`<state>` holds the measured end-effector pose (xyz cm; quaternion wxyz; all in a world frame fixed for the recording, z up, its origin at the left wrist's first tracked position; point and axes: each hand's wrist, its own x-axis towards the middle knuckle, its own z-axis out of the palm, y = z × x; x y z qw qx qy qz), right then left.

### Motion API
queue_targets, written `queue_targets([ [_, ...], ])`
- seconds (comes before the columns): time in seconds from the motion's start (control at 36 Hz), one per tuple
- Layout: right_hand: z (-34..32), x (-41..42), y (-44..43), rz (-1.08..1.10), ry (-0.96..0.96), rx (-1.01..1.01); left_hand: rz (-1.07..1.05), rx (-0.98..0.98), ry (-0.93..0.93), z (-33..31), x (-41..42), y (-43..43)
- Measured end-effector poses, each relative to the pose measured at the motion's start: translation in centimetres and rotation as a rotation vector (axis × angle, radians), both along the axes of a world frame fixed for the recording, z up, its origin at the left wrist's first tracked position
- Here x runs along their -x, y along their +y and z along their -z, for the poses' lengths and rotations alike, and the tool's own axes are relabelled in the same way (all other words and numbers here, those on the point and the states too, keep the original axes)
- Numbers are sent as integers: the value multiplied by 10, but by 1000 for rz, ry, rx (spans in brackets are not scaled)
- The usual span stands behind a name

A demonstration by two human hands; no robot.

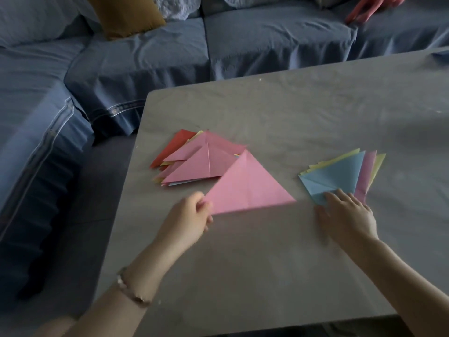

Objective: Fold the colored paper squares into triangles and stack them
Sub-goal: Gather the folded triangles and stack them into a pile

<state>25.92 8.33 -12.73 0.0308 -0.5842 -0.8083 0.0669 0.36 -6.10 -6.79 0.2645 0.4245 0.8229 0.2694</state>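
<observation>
Grey table (291, 105): left hand (189, 215) pinches pink triangle (247, 186), right hand (347, 212) lies flat on blue sheet (335, 173); align edges onto left-edge stack (194, 161).

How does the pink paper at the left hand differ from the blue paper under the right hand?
The pink paper is a folded triangle; the blue paper looks square. The left hand pinches the pink paper's corner; the right hand rests on the blue paper, atop a fanned pile. Both show creases.
</observation>
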Motion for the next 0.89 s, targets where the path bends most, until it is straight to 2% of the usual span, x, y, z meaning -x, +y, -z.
queue_targets([
  [0.14, -13, 1, -2, 15, -4, 25, -80, -51, 135, -9, 47, 39],
  [0.19, -21, 5, -7, 36, -92, 50, -103, -28, 183, -11, 63, 51],
  [0.25, -30, 9, -13, 40, -145, 69, -116, 58, 335, -10, 70, 57],
  [0.31, -33, 11, -19, 38, -55, 61, -113, 155, 568, -9, 66, 58],
  [0.36, -31, 14, -26, 70, 116, 22, -67, 26, 636, -4, 46, 55],
  [0.39, -31, 17, -30, 102, 211, 8, -33, -63, 585, -1, 34, 53],
  [0.42, -31, 21, -35, 113, 284, -4, -10, -123, 460, 5, 19, 51],
  [0.44, -33, 26, -41, 110, 333, -10, -1, -125, 255, 8, 4, 48],
  [0.5, -37, 34, -54, 81, 396, -16, 39, 7, -197, 14, -28, 43],
  [0.58, -46, 47, -75, 10, 432, -3, -22, 159, -699, 16, -65, 38],
  [0.64, -46, 54, -88, -45, 428, 34, -26, 155, -864, 19, -78, 37],
  [0.72, -45, 62, -99, -212, 440, 32, -41, 61, -821, 25, -80, 35],
  [0.81, -41, 63, -102, -301, 524, 119, -69, 8, -525, 32, -63, 34],
  [0.89, -36, 58, -97, -269, 540, 122, -9, -9, -366, 34, -37, 32],
])
